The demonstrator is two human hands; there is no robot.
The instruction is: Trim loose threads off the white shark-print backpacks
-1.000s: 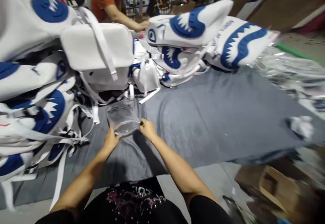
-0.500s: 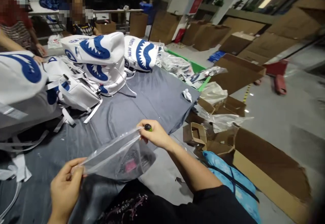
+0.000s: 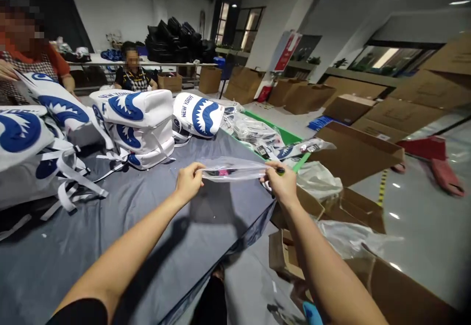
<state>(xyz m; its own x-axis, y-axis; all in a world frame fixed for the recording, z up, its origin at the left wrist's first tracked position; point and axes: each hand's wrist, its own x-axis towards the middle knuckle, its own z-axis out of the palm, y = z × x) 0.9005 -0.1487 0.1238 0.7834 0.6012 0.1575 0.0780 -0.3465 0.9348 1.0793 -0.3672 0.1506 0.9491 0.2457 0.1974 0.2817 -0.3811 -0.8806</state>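
A clear plastic bag point(image 3: 237, 170) is stretched between my two hands above the table, with something pink and dark showing through it. My left hand point(image 3: 189, 182) pinches the bag's left end. At the other end my right hand point(image 3: 281, 180) grips the plastic and also keeps a dark, green-tinted pen-like stick point(image 3: 280, 171) between its fingers, mostly hidden. Below the bag lies the grey cloth-covered table point(image 3: 165, 236), darkened by my arms' shadows.
White backpacks point(image 3: 143, 119) with blue shark-mouth prints are piled on the left. A green-edged bin point(image 3: 290, 136) of plastic-wrapped items stands beyond the bag. Cardboard boxes point(image 3: 360, 153) line the floor at right. Two co-workers point(image 3: 134, 72) are behind the backpacks.
Both hands have carried the bag forward over the table, and it is now stretched nearly level. My view has tilted up. A co-worker at left now handles a backpack.
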